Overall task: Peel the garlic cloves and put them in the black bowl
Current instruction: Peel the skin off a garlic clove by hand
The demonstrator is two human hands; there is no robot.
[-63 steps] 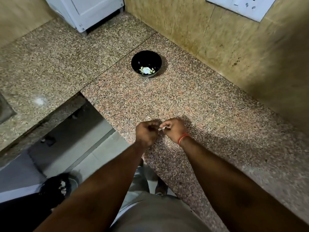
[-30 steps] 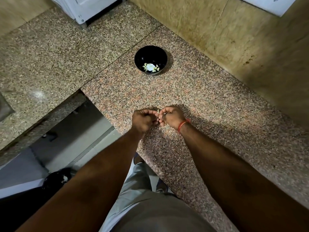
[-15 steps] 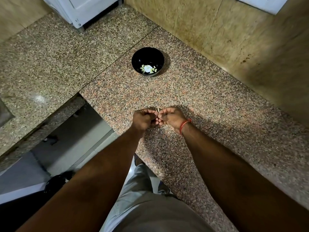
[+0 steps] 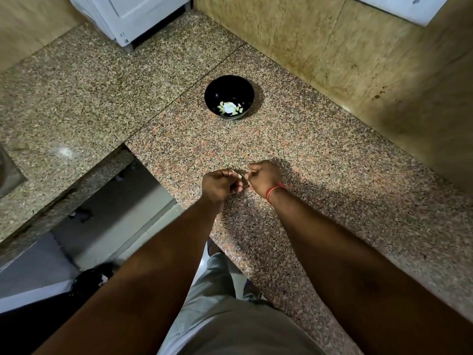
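Speckled granite counter (image 4: 332,175); white appliance (image 4: 133,14) at back; tiled wall (image 4: 320,39)

Left hand (image 4: 217,185) and right hand (image 4: 263,179) were curled close together over the granite bench (image 4: 332,175), pinching a small pale garlic clove (image 4: 238,176) between them. Black bowl (image 4: 229,84) sat further back on the bench, well apart, with peeled cloves (image 4: 229,108) inside. Red band (image 4: 274,191) on right wrist.

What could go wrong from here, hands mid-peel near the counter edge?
1. Left hand and right hand pinch the garlic clove close to the counter edge; a slip could drop it to the floor.
2. The black bowl sits well beyond the hands, so the clove could be fumbled on the carry.
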